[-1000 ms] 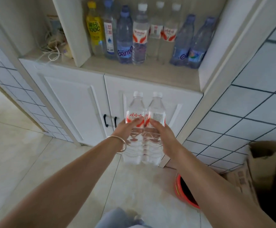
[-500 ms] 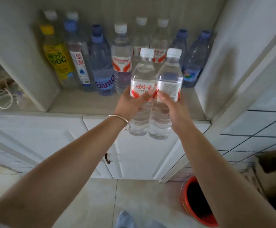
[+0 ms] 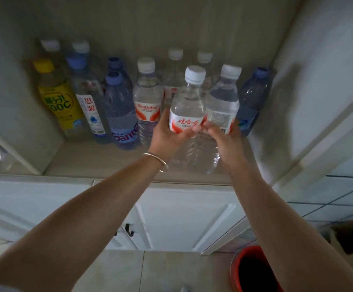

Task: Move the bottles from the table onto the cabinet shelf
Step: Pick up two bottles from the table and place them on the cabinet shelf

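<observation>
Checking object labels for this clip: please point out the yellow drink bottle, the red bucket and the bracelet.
yellow drink bottle [image 3: 60,106]: head view, on its yellow label.
red bucket [image 3: 235,268]: head view, on its left rim.
bracelet [image 3: 157,160]: head view, on the metal band at the left wrist.

Single head-worn wide-angle view, facing forward and down, close above the beige wooden cabinet shelf [image 3: 99,163]

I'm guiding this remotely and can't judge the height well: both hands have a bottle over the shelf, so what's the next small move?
Probably lower both straight down and let go. The left hand grips the red-label bottle, the right hand the bottle beside it. Their bases seem at or just above the bare front strip of the shelf, ahead of the standing row.
</observation>
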